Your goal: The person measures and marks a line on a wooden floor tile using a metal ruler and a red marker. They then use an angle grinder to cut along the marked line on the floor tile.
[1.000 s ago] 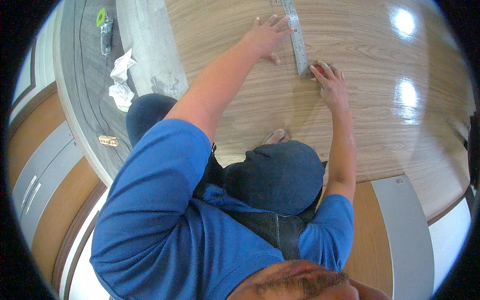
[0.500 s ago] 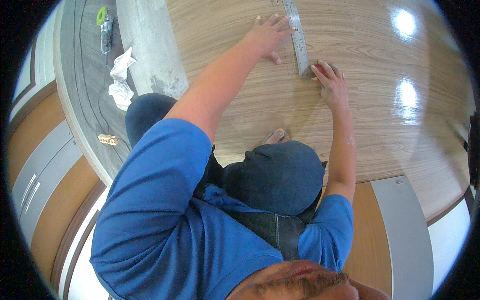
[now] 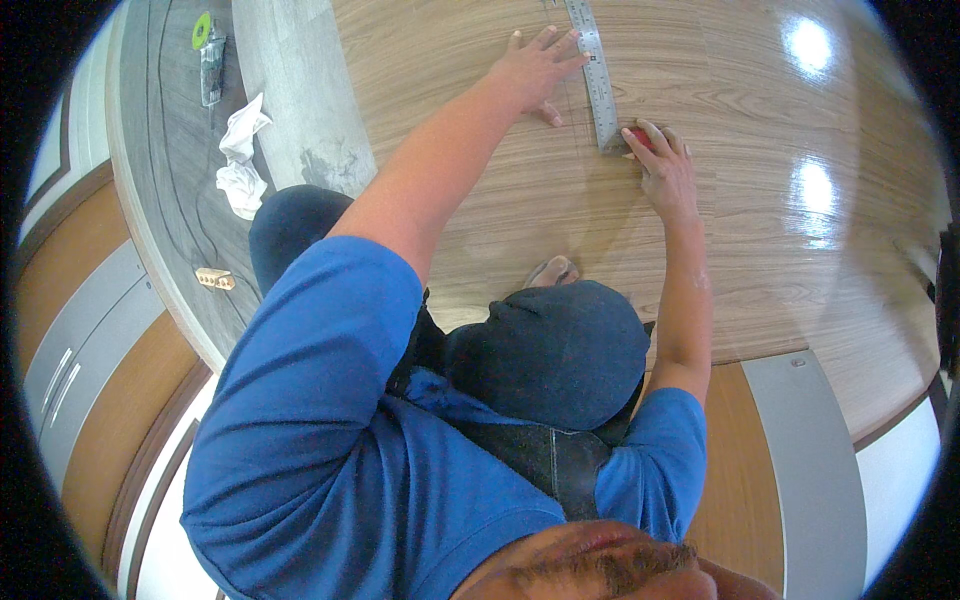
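Observation:
A long silver metal ruler (image 3: 599, 88) lies on the wood-grain board (image 3: 480, 190), running away toward the far edge. My left hand (image 3: 533, 72) rests flat with fingers spread, its fingertips touching the ruler's left edge. Beside the ruler's near end, my right hand (image 3: 665, 165) is closed around a small red object (image 3: 638, 140). The fingers cover most of that object, so its kind cannot be made out. A faint line shows on the board left of the ruler.
At the left are a white crumpled cloth (image 3: 243, 150), a green ring-shaped item (image 3: 202, 31), a clear packet (image 3: 211, 75) and a small tan block with holes (image 3: 215, 279). A grey plank (image 3: 300, 80) borders the board. My bent knee (image 3: 550, 350) is close below the hands.

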A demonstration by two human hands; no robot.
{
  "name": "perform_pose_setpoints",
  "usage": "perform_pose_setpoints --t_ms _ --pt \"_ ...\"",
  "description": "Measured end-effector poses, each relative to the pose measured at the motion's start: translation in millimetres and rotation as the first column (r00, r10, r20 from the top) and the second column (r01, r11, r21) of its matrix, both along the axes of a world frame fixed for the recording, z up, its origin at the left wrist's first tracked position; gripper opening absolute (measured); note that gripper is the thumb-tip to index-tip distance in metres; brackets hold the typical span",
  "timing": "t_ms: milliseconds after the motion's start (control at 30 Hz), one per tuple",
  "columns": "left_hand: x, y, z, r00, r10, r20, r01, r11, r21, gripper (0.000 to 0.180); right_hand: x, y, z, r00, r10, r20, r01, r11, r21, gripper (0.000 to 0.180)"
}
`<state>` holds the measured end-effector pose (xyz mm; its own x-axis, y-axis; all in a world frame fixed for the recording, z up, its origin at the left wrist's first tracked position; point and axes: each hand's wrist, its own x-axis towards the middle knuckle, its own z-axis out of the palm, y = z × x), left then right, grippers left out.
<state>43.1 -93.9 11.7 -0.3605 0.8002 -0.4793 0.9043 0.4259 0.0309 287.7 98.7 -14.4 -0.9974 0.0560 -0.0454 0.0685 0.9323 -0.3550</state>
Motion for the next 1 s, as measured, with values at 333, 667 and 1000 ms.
perform_pose_setpoints --t_ms 333,667,1000 --pt "-0.6 1.5 1.6 1.000 -0.009 0.004 0.009 1.000 -0.011 0.128 0.6 0.3 0.4 1.000 -0.002 -0.016 0.002 1.000 -0.009 0.069" --pt "-1.2 0.5 -0.5 1.000 0.007 0.015 -0.007 1.000 0.013 0.129 0.9 1.8 0.3 1.000 0.008 -0.007 -0.008 1.000 -0.012 0.075" --pt "-0.9 2.9 3.3 1.000 0.011 0.026 -0.011 1.000 -0.012 0.128 -0.4 2.2 0.5 1.000 0.022 -0.007 -0.021 0.999 0.033 0.066"
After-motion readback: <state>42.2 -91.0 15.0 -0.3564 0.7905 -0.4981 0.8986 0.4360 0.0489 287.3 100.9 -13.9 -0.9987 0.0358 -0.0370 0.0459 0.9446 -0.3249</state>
